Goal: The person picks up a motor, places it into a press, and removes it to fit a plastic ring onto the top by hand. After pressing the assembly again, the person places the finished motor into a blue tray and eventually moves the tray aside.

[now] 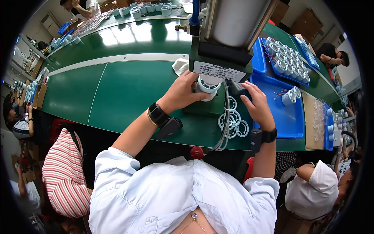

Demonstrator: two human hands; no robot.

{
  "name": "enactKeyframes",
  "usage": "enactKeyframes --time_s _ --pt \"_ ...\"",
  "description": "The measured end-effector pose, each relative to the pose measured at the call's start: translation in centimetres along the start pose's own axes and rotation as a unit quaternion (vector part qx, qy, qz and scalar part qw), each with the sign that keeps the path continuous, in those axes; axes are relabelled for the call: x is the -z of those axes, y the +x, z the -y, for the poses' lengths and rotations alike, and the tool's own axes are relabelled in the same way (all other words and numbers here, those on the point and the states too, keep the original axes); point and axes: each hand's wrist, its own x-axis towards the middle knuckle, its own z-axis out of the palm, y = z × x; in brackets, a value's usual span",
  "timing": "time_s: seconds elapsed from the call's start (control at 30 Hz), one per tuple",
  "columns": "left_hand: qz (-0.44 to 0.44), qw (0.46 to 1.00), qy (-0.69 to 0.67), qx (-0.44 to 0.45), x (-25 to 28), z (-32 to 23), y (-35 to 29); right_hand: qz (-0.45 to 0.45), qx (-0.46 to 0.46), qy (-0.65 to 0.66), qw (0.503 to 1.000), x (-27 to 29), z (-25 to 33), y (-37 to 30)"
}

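A light-blue round plastic housing (pixel 209 89) with a slotted ring top sits under the dark head of a bench press (pixel 220 54). My left hand (pixel 182 93) is closed on its left side, the thumb across its front; the press head partly hides the fingertips. To the right, my right hand (pixel 257 104) is open with its fingers apart, holding nothing. Its fingertips are close to a small grey block (pixel 236 87) beside the press. Between the press base and my right hand lie several loose light-blue plastic rings (pixel 242 128), some overlapping.
Grey cables (pixel 226 117) hang down in front of the press. At the right, a blue tray (pixel 278 123) holds a few wired housings (pixel 289 98); another blue tray behind holds several more (pixel 286 62). A white cloth (pixel 180 67) lies behind my left hand. Other people sit on both sides.
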Motion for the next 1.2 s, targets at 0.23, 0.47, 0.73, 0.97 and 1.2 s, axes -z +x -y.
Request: enactKeyframes --time_s 0.23,0.47,0.73,0.97,1.2 --pt "-0.106 0.966 -0.230 0.048 3.3 7.0 -2.5 -0.003 0.092 -0.151 0.984 -3.6 -0.3 1.0" --pt "-0.074 0.993 0.027 0.084 4.6 7.8 -4.1 0.040 0.047 -0.206 0.977 -2.7 1.0 2.1" --pt "-0.091 0.991 0.083 0.046 3.9 9.3 -3.8 0.033 0.035 0.106 0.993 -4.3 8.7 4.6" --pt "-0.061 0.993 0.101 0.002 4.4 8.5 -4.4 -0.107 -0.016 0.145 0.983 0.5 2.8 3.4" --pt "-0.061 0.990 0.130 -0.018 4.1 7.8 -4.1 -0.079 -0.121 -0.261 0.955 9.3 -11.7 -3.0"
